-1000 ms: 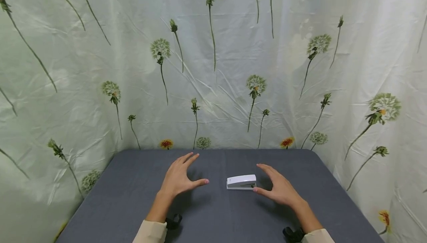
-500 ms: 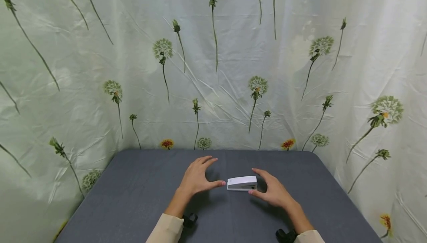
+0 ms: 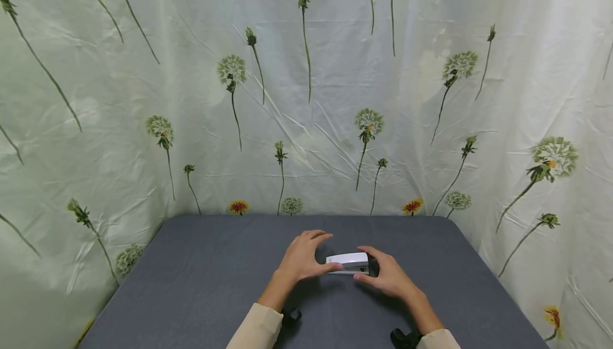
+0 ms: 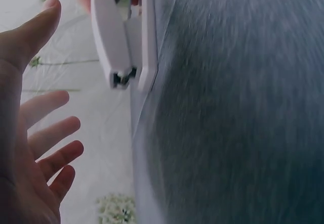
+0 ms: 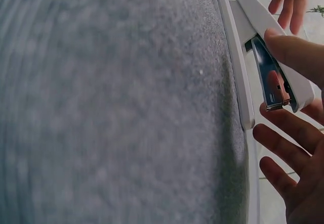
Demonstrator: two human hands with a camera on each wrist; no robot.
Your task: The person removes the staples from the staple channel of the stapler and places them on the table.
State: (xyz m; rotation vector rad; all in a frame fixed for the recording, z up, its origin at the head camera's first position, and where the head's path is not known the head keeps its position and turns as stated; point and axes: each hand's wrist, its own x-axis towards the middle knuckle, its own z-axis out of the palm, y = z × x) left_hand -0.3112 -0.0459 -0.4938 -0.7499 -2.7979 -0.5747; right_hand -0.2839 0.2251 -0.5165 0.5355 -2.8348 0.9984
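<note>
A white stapler (image 3: pixel 348 258) lies on the grey tabletop, its long side across the head view. Reaching in from the left, my left hand (image 3: pixel 303 259) has spread fingers, and its thumb overlaps the near side of the stapler's left end. Around the right end stands my right hand (image 3: pixel 390 275), thumb on the near side and fingers beyond. In the right wrist view the stapler (image 5: pixel 259 17) shows its silver staple channel, with the right thumb (image 5: pixel 293 52) across its upper arm. The left wrist view has the left hand (image 4: pixel 33 153) apart from the stapler's hinge end.
The grey cloth-covered table (image 3: pixel 206 269) has rounded far corners. Behind it and at both sides hangs a pale curtain (image 3: pixel 330 77) printed with dandelions. Black straps (image 3: pixel 406 338) sit at both wrists, below cream sleeves (image 3: pixel 258 327).
My left hand has moved right, up to the stapler's left end. My right hand has shifted slightly left round the other end. The stapler stays in place.
</note>
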